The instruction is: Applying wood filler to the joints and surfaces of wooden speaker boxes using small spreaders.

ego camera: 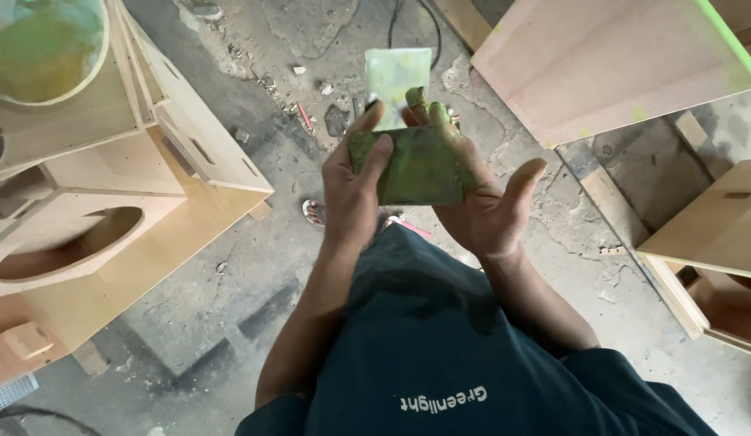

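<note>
My left hand [353, 194] and my right hand [482, 202] are raised together in front of my chest. Between them lies a flat, dark green smeared pad [416, 168], resting on my right palm. My left thumb and fingers pinch its left edge. A pale, light green rectangular scraper blade [397, 74] sticks up behind the pad, held at its lower end by my fingertips; which hand grips it is hard to tell. Green putty stains my right fingers.
Unfinished plywood speaker boxes [109, 234] with round cut-outs stand at the left. A large plywood panel [610, 56] with green smears is at the upper right, and another box [715, 242] at the right. The concrete floor [230, 282] is rough and littered with debris and a cable.
</note>
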